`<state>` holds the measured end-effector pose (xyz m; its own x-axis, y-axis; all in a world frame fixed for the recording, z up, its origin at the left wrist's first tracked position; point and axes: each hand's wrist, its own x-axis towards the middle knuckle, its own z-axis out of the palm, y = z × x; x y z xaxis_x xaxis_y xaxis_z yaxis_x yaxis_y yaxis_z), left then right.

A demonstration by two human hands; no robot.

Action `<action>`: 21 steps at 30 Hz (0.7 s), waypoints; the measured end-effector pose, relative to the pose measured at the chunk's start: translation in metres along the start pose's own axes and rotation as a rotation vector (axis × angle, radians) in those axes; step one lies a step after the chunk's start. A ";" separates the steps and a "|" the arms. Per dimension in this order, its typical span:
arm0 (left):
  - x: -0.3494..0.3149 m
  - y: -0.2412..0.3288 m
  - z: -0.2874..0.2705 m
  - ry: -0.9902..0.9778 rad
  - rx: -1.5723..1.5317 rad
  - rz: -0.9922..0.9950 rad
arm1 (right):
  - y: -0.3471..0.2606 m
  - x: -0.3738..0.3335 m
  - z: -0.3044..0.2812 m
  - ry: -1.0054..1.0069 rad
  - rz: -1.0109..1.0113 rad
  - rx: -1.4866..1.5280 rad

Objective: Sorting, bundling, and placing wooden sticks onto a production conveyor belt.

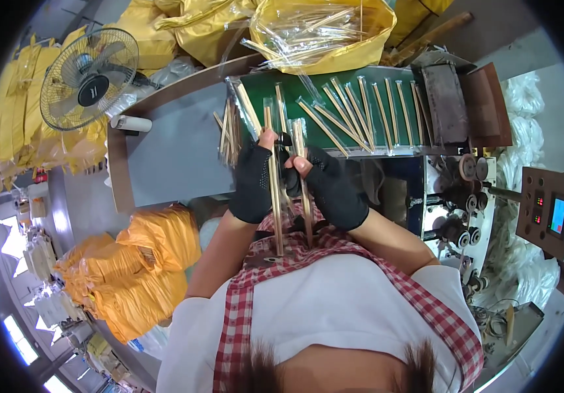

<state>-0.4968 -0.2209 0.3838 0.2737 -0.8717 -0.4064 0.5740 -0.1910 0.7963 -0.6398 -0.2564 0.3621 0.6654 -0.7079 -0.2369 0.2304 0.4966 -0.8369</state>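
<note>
Both my hands wear black gloves with bare fingertips and are raised in front of my chest, side by side. My left hand is closed around long wooden chopsticks in clear wrap, the thumb pressed on them. My right hand grips another few wrapped chopsticks, held upright beside the first. How many are in each hand I cannot tell. Just beyond the hands, several wrapped chopsticks lie in a loose row on a green conveyor belt. A small pile of chopsticks rests left of it.
A yellow sack full of wrapped chopsticks stands behind the belt. The grey tabletop carries a white cylinder; a fan is at far left. Machine rollers and a control panel are at right, orange sacks at lower left.
</note>
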 end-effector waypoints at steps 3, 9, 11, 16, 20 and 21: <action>0.004 -0.004 -0.009 -0.032 -0.017 0.006 | 0.001 -0.004 0.000 0.020 0.008 -0.036; -0.003 0.007 0.007 -0.018 0.111 0.119 | -0.004 -0.017 0.001 -0.059 0.128 -0.143; 0.000 0.010 0.001 -0.026 0.085 -0.029 | 0.011 -0.017 -0.001 -0.082 0.069 -0.148; 0.007 0.020 -0.002 0.003 0.356 0.233 | 0.011 -0.021 0.006 -0.080 0.011 -0.114; 0.017 0.031 -0.009 0.121 0.356 0.278 | 0.006 -0.018 0.009 -0.013 0.095 -0.153; 0.020 0.033 -0.010 0.115 0.353 0.283 | 0.005 -0.015 0.009 -0.006 0.089 -0.153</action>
<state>-0.4649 -0.2397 0.3975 0.4768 -0.8599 -0.1823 0.1721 -0.1120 0.9787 -0.6418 -0.2386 0.3660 0.6827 -0.6613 -0.3107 0.0600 0.4745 -0.8782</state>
